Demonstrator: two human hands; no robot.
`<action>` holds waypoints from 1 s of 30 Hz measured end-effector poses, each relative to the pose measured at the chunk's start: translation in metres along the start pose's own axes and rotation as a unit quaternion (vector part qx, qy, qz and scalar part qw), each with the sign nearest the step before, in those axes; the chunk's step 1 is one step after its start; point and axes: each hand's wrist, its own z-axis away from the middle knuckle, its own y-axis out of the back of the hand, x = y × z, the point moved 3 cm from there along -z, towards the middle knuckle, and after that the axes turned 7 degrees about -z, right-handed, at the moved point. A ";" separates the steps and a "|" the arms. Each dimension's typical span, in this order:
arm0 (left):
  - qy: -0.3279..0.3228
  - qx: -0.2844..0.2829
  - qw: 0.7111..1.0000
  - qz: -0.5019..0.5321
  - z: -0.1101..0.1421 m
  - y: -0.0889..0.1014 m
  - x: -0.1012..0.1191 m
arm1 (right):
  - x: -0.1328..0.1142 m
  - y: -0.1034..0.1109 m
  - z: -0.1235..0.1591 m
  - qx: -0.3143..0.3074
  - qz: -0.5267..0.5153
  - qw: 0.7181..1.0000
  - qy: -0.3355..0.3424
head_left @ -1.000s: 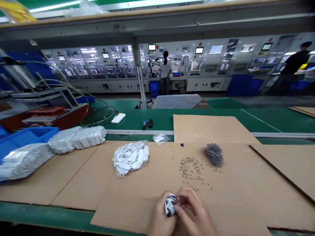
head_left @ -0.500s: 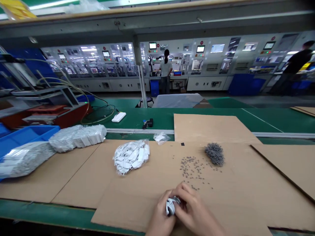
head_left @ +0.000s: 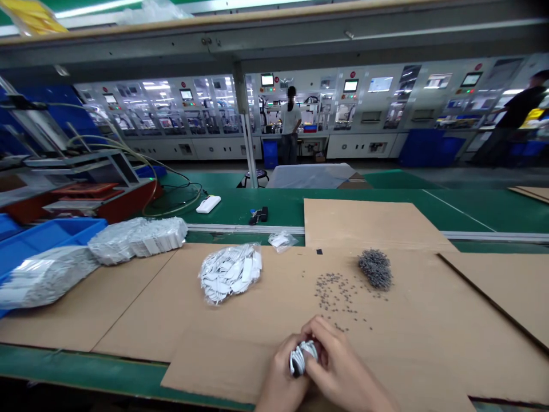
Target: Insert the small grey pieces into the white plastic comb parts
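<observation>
Close to the front edge of the cardboard, a small stack of white flat pieces (head_left: 297,360) with dark undersides sits between my two hands. My left hand (head_left: 281,375) is wrapped round it from the left. The fingers of my right hand (head_left: 332,357) curl over its right side, the thumb pressed against the pieces. Just beyond my hands lie scattered small grey parts (head_left: 337,292), with a dense heap of the same grey parts (head_left: 375,269) behind them to the right. A clear bag of white pieces (head_left: 231,272) rests to the left.
Cardboard sheets (head_left: 141,326) cover the green bench. At left are more bagged white pieces (head_left: 137,239), blue bins (head_left: 64,232) and a press-like machine (head_left: 86,183). Keys (head_left: 258,216) and a white box (head_left: 209,204) lie farther back. People (head_left: 290,123) stand beyond the bench.
My hands stay closed round the white pieces; the right fingers have shifted slightly and more of the stack's white top shows. The bench items are unchanged.
</observation>
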 end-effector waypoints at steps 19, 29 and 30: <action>0.105 0.036 0.970 0.217 -0.004 0.001 -0.013 | 0.034 0.025 0.019 0.331 -0.218 0.918 -0.013; 0.142 0.156 0.944 0.253 0.000 0.023 -0.009 | 0.053 0.012 0.036 0.309 -0.069 0.948 -0.040; 0.131 0.151 0.958 0.203 0.000 0.030 -0.007 | 0.050 0.018 0.036 0.288 -0.056 0.955 -0.049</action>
